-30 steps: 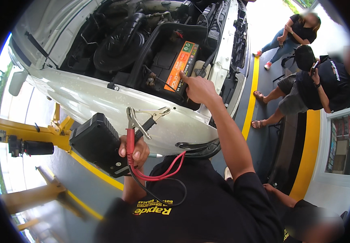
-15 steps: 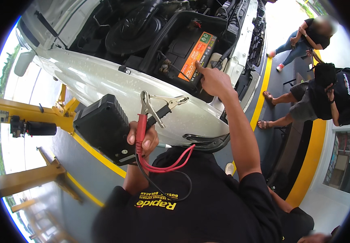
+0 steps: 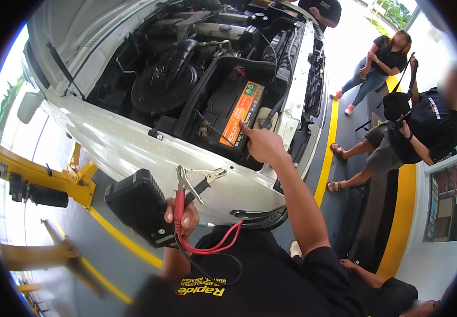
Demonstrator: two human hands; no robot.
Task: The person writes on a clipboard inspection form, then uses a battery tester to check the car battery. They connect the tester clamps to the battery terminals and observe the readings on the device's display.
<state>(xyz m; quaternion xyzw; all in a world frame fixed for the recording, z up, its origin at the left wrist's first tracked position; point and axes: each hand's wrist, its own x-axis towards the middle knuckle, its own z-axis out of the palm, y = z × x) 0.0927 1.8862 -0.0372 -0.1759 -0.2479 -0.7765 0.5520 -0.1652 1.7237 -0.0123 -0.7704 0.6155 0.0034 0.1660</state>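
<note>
My left hand (image 3: 189,217) is closed round a boxy black battery tester (image 3: 136,203), and also grips its two lead clamps. The red-handled clamp (image 3: 180,196) and the black-handled clamp (image 3: 207,182) stick up from my fist with metal jaws. Red and black cables (image 3: 218,249) loop below. My right hand (image 3: 266,146) holds nothing; its index finger is stretched out while the others curl. That fingertip rests at the edge of the orange label (image 3: 239,116) on a black car battery (image 3: 220,103), which sits in a black tray in the engine bay.
The white fender (image 3: 107,140) lies between me and the engine bay. A round black air cleaner (image 3: 160,92) is beside the battery. Yellow lift arms (image 3: 33,169) stand left. Right are a seated person (image 3: 424,127), another person (image 3: 384,61) and a bench. Someone stands across the engine bay.
My view has tilted up, so more of the engine bay shows. Both hands keep their hold and pointing pose. The seated person at right now holds a black bag by its raised strap.
</note>
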